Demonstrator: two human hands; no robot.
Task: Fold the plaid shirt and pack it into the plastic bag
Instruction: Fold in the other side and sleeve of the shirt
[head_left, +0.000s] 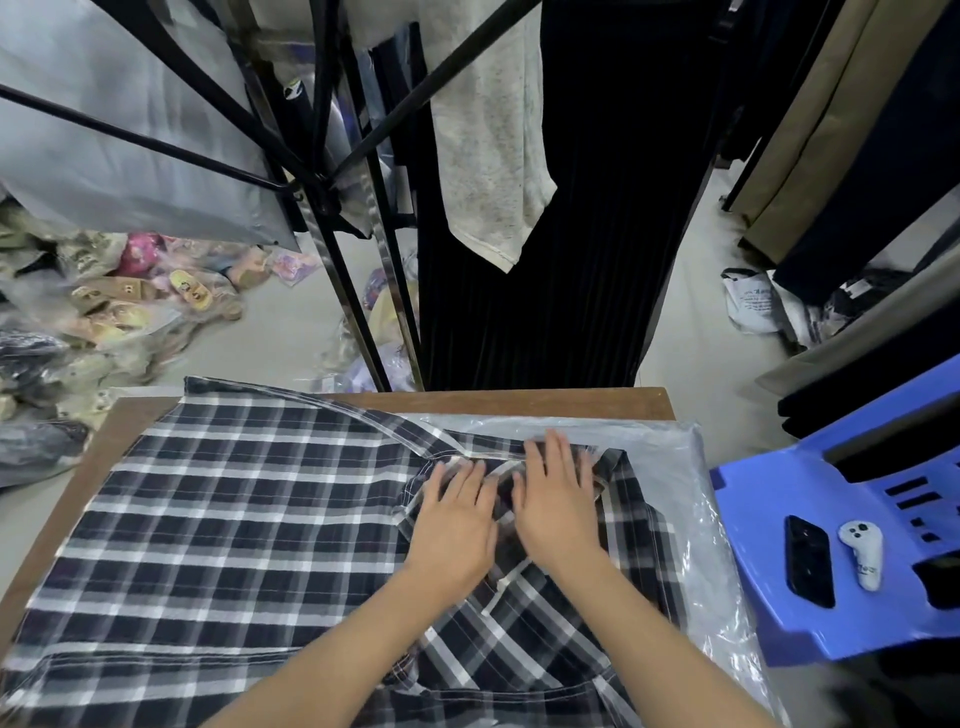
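A black, grey and white plaid shirt (218, 525) lies spread flat over most of the wooden table (519, 401). Its right part rests on a clear plastic bag (670, 457) that lies flat on the table's right side. My left hand (454, 525) and my right hand (558, 506) lie side by side, palms down and fingers spread, on a folded sleeve or collar part of the shirt near the table's far right. Neither hand grips anything; both press flat on the cloth.
A blue plastic stool (841, 525) stands at the right with a black phone (809, 561) and a white controller (865, 553) on it. Black rack legs (358, 291) and hanging clothes (535, 208) stand beyond the table. Bagged goods (104, 312) pile on the floor at left.
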